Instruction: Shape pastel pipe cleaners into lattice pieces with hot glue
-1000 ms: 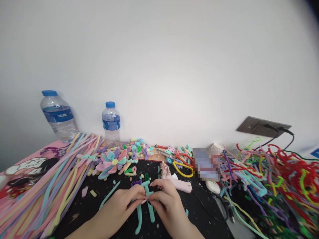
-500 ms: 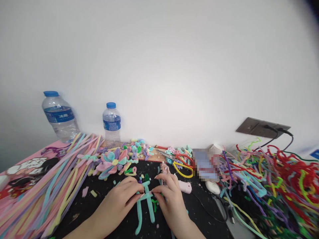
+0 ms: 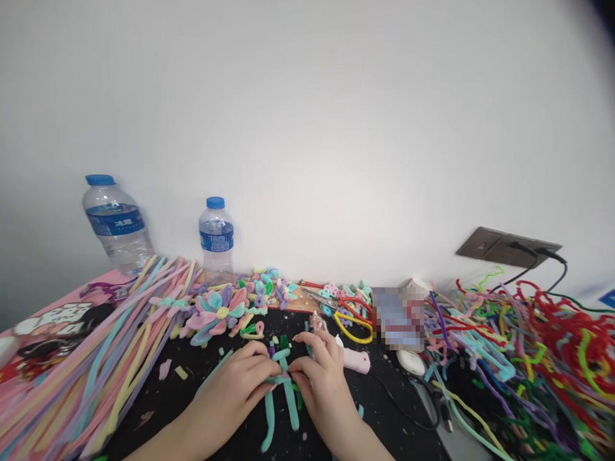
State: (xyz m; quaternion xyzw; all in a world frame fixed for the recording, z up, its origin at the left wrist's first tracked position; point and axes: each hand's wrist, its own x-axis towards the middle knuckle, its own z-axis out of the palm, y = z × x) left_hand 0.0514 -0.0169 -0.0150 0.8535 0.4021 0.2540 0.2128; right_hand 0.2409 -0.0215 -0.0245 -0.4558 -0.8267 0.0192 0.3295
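Mint-green pipe cleaners (image 3: 290, 403) cross one another low in the middle of the view, two ends hanging down toward me. My left hand (image 3: 240, 387) pinches them from the left, thumb and forefinger closed near the crossing. From the other side, my right hand (image 3: 321, 387) pinches at the same crossing, its thumb and forefinger almost touching the left fingertips. The fingers hide part of the join. Bits of green pipe cleaner (image 3: 284, 341) lie on the black mat (image 3: 192, 397) just behind and beside the piece.
Long pastel pipe cleaners (image 3: 110, 358) spread at left, with a pipe-cleaner flower (image 3: 221, 314) behind. Scissors (image 3: 353, 323), a pink tool (image 3: 356, 360) and a white case (image 3: 410, 362) lie to the right. A tangled colourful heap (image 3: 542, 346) fills the far right. Two bottles (image 3: 216, 237) stand by the wall.
My hands have drawn slightly closer together at the crossing. The right fingertips have shifted a little left, the left ones a little right. The pipe cleaners' hanging ends have hardly moved.
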